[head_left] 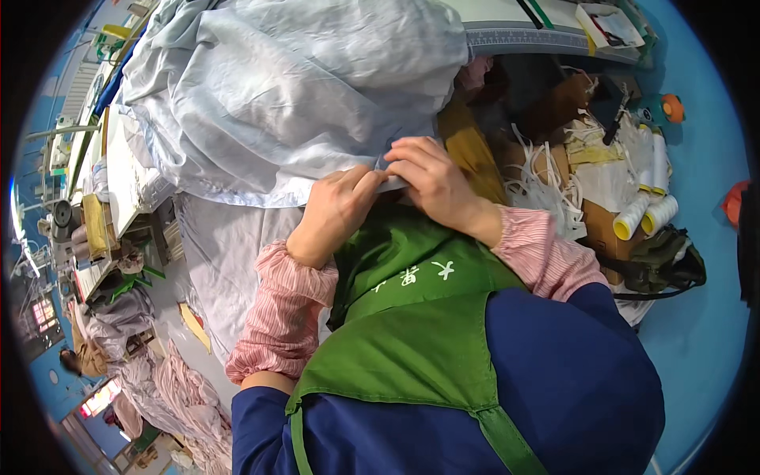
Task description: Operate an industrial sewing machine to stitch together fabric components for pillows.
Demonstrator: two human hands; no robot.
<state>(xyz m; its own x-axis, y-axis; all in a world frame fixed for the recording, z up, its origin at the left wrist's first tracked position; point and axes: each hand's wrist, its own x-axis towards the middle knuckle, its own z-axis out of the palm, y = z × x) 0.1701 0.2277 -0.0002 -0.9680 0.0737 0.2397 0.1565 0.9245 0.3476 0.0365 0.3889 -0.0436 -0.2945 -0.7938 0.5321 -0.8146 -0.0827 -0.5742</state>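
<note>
A large pale blue cloth (269, 95) lies rumpled over the table in front of me, its hemmed edge hanging near my body. My left hand (339, 207) is closed on that edge, thumb and fingers pinching the fabric. Right beside it my right hand (434, 179) also pinches the edge, its fingers bent and the fingertips almost meeting those of the left. A small fold of cloth sits between the two hands. Both forearms wear pink striped sleeve covers (289, 305), and a green apron (412, 340) covers my front.
To the right stand thread cones (633, 217), white strips (546, 178) and a cardboard box (606, 237). A grey ruler edge (538, 38) runs along the table's far right, near a small white box (609, 28). Pink fabric (170, 396) is piled at lower left; a person (85, 360) is farther off.
</note>
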